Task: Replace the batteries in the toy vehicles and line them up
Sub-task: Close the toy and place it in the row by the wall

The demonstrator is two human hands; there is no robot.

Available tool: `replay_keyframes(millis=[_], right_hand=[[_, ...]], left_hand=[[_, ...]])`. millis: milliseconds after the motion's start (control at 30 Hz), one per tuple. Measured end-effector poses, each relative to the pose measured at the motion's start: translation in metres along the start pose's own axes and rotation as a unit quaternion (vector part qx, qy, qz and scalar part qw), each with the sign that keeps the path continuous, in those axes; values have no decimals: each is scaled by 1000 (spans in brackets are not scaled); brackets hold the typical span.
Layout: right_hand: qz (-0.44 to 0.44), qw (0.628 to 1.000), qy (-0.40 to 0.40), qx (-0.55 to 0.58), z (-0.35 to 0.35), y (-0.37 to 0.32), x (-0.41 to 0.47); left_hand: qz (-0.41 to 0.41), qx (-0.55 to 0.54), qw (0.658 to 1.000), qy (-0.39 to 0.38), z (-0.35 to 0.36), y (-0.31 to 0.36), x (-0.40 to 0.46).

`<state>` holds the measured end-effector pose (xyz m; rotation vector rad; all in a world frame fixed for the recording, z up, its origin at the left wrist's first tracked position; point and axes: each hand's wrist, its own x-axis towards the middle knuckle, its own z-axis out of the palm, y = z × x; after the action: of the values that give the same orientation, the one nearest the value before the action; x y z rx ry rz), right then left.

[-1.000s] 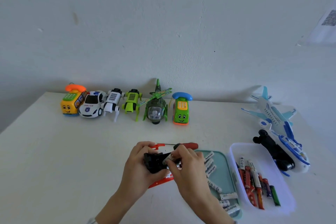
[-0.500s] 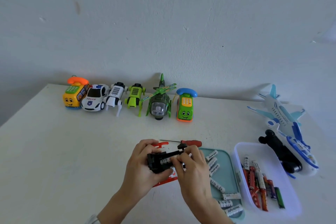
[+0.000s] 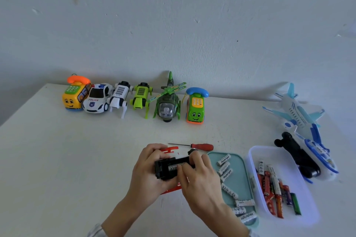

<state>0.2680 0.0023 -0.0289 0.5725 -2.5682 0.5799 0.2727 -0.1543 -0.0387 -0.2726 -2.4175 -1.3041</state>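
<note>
My left hand (image 3: 148, 174) grips a red toy vehicle turned upside down, its black underside (image 3: 165, 169) facing up. My right hand (image 3: 200, 177) presses its fingertips on a white battery (image 3: 173, 168) lying in the open compartment. Several finished toys stand in a row by the wall: a yellow phone bus (image 3: 75, 96), a police car (image 3: 97, 98), a white robot dog (image 3: 119, 96), a green robot dog (image 3: 140, 97), a green helicopter (image 3: 168, 102) and a green phone car (image 3: 195, 107). A teal tray (image 3: 236, 181) holds white batteries.
A red-handled screwdriver (image 3: 200, 146) lies just beyond my hands. A clear tub (image 3: 292, 163) of mixed red and green batteries sits at the right. A blue-white plane (image 3: 300, 119) and an upturned plane with a black underside (image 3: 300, 156) lie at the far right.
My right hand's fingers have slid from the toy's right end onto the battery in the compartment. The camera has tilted slightly, shifting the scene.
</note>
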Motion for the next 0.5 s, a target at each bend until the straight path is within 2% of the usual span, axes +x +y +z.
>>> replay_keyframes(millis=[100, 167, 233, 300, 333, 433, 500], right_hand=[[39, 994, -86, 53, -10, 3, 3], [93, 970, -142, 175, -25, 9, 9], [156, 937, -127, 285, -43, 19, 13], [193, 941, -108, 255, -55, 38, 17], [207, 946, -136, 211, -60, 48, 17], [230, 919, -317, 46, -67, 71, 10], [224, 893, -389, -41, -66, 76, 0]], left_hand=[[0, -8, 1000, 0, -1, 1, 2], [-10, -18, 1000, 2, -1, -1, 4], [-22, -27, 999, 1, -2, -2, 6], [-30, -26, 999, 1, -3, -3, 8], [-33, -24, 999, 1, -3, -3, 9], [-34, -22, 999, 1, -2, -5, 11], [-30, -19, 999, -1, -2, -5, 11]])
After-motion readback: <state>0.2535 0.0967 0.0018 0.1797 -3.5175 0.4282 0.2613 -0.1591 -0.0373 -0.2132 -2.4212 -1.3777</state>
